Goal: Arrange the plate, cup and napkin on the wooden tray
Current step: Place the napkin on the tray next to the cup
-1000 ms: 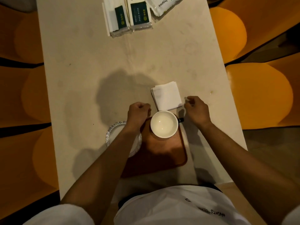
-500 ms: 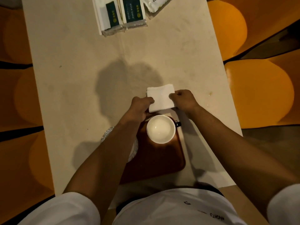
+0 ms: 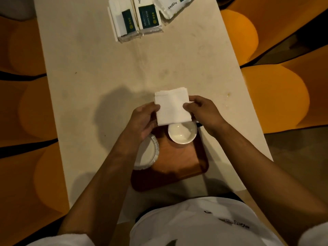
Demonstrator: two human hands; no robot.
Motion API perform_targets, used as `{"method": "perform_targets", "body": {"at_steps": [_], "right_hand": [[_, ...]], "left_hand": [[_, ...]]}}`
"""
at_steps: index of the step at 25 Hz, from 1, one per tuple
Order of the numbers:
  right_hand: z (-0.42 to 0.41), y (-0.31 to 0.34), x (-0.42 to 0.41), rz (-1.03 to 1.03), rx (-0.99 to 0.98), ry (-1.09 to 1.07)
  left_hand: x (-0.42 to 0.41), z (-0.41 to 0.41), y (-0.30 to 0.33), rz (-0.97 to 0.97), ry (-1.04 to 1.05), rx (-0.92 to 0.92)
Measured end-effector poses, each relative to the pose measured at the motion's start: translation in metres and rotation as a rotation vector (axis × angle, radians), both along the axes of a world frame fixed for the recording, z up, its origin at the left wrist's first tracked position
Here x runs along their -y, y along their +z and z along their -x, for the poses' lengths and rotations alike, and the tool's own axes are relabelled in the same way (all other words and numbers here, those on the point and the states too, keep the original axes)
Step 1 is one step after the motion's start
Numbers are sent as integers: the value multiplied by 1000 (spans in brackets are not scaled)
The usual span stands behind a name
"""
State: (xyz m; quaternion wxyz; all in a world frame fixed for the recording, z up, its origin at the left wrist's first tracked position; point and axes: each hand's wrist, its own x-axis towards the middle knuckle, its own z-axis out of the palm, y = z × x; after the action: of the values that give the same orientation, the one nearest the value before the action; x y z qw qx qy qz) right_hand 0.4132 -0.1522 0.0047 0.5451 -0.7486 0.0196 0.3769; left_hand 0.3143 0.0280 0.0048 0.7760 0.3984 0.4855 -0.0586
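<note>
Presently, both hands grip the folded white napkin [image 3: 169, 107], holding it by its opposite side edges. The left hand [image 3: 142, 119] pinches the left edge with thumb on top; the right hand [image 3: 204, 112] pinches the right edge in like manner. The napkin sits over the far end of the wooden tray [image 3: 177, 162], its near edge overlapping the far rim of the cup [image 3: 182, 133] as seen from above. Whether the napkin touches the cup or is held clear above it cannot be told from this angle.

The cup, white and empty, stands upright on the far part of the tray, with a dark handle just visible at its right side. The plate [image 3: 149, 155], white with a fluted rim, lies at the tray's left edge, partly on the tray and partly over the table [image 3: 106, 68]; the left forearm covers much of it.

The tray rests at the near end of the table, just before the person's white shirt [image 3: 195, 224]. Three packs of tissues [image 3: 142, 16] lie at the far end, well apart from the tray. Orange seats [image 3: 275, 96] flank the table on both sides.
</note>
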Motion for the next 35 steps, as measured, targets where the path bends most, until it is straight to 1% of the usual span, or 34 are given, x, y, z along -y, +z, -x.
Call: {"method": "perform_targets", "body": {"at_steps": [2, 4, 8, 11, 14, 16, 18, 23, 27, 30, 32, 35], "right_hand": [[19, 9, 8, -26, 8, 4], [49, 17, 19, -10, 42, 8], [90, 20, 41, 98, 96, 38], [113, 14, 67, 134, 76, 115], [122, -8, 92, 271, 48, 254], [126, -25, 102, 342, 27, 289], [127, -39, 107, 397, 47, 317], [115, -69, 114, 464, 109, 339], [109, -77, 110, 523, 201, 351], [110, -78, 109, 564, 261, 375], [111, -78, 107, 587, 297, 376], [110, -77, 102, 671, 332, 385]], "left_hand": [[4, 26, 8, 18, -15, 62], [11, 59, 16, 26, -84, 92], [30, 99, 15, 26, -164, 59], [54, 125, 12, -50, -194, 2], [84, 141, -4, -91, -230, -82], [102, 147, -19, -74, -214, -164], [117, 145, -31, -82, -177, -225], [138, 130, -51, -142, -143, -265], [147, 119, -64, -265, -164, -303], [150, 115, -66, -442, -261, -365], [152, 115, -68, -578, -340, -370], [154, 113, -69, -680, -402, -362]]}}
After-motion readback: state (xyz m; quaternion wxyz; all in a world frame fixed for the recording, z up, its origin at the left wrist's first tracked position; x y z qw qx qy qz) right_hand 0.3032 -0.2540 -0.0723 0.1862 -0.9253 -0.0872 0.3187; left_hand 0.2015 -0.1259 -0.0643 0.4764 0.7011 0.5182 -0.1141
